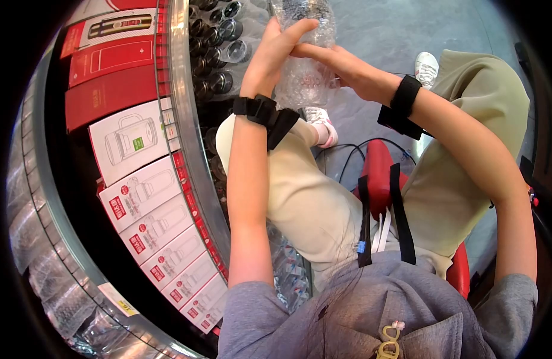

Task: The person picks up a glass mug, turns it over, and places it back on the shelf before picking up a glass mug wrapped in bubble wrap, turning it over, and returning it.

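Cannot make out contents of clear-wrapped bundle (pixel 306 84), cut off at top of view; cannot read smallest print on boxes (pixel 159 224) along front edge of shelf (pixel 180 72).

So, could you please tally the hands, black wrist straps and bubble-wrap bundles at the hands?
Hands: 2 (left hand, right hand)
Black wrist straps: 2
Bubble-wrap bundle, cut off by the frame: 1
Total: 5

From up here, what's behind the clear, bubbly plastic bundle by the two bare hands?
Smooth grey floor shows past the bundle; whatever lies directly behind its crinkled plastic is too blurred to tell.
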